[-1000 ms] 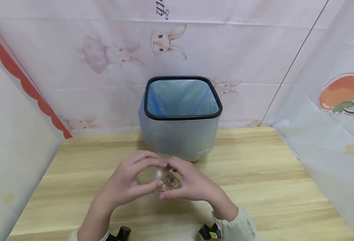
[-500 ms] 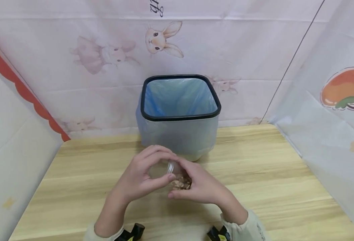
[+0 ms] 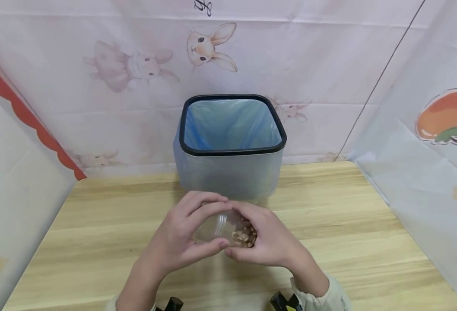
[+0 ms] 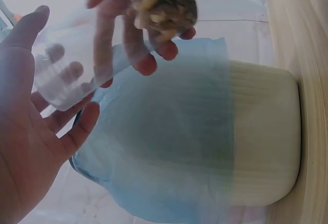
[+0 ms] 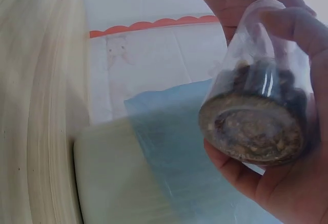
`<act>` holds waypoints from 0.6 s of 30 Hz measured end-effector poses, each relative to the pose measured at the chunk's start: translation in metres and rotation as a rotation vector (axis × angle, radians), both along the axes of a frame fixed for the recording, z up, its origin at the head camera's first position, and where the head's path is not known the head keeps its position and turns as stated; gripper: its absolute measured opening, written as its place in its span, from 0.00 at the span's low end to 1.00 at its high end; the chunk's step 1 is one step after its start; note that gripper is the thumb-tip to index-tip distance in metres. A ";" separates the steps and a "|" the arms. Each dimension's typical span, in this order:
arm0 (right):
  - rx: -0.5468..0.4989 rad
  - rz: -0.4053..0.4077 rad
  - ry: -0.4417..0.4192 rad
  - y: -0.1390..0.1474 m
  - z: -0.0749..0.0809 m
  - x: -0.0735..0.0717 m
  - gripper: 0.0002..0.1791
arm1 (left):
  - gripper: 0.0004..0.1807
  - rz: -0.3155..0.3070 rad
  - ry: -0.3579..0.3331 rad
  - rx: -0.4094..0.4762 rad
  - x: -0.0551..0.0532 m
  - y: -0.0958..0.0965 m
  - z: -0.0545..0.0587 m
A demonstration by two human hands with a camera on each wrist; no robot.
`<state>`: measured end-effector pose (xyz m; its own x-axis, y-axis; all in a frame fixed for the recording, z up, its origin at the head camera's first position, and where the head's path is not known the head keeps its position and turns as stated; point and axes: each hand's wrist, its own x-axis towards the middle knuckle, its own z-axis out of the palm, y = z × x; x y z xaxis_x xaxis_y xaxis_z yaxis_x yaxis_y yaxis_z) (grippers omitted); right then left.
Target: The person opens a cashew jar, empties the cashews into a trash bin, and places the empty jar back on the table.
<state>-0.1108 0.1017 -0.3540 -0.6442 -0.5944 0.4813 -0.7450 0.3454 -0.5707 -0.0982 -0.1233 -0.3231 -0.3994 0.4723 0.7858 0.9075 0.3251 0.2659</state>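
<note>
Head view: left hand [image 3: 183, 229] and right hand [image 3: 271, 236] both grip a clear jar [image 3: 226, 230], tilted sideways, brown pieces [image 3: 245, 236] inside. A bin [image 3: 230, 175] stands behind it.

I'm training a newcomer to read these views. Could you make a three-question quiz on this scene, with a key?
1. Multiple choice: what lines the trash bin?
A) a black bag
B) a blue bag
C) newspaper

2. True or false: the nut-like pieces in the clear jar lie nearer the right hand than the left hand.

3. Short answer: does the clear jar stand on the table, or is it held above it, and by how many hands?

Key:
1. B
2. True
3. Held above it, by two hands
</note>
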 end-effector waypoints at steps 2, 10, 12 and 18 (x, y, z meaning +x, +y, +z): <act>-0.011 0.011 -0.009 0.000 0.001 0.000 0.43 | 0.28 0.012 0.010 -0.010 0.000 0.002 0.002; -0.061 0.110 -0.083 -0.004 0.001 0.001 0.41 | 0.23 -0.018 0.054 0.011 0.001 0.006 0.001; -0.061 0.111 -0.094 -0.005 0.001 0.002 0.43 | 0.22 -0.019 0.065 0.018 0.001 0.006 0.001; -0.043 0.077 -0.128 -0.006 0.002 0.006 0.42 | 0.19 -0.012 0.088 0.034 0.001 0.008 -0.001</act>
<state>-0.1048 0.0959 -0.3523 -0.6551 -0.6255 0.4239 -0.6885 0.2631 -0.6758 -0.0973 -0.1158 -0.3241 -0.3222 0.4494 0.8332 0.9318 0.3062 0.1951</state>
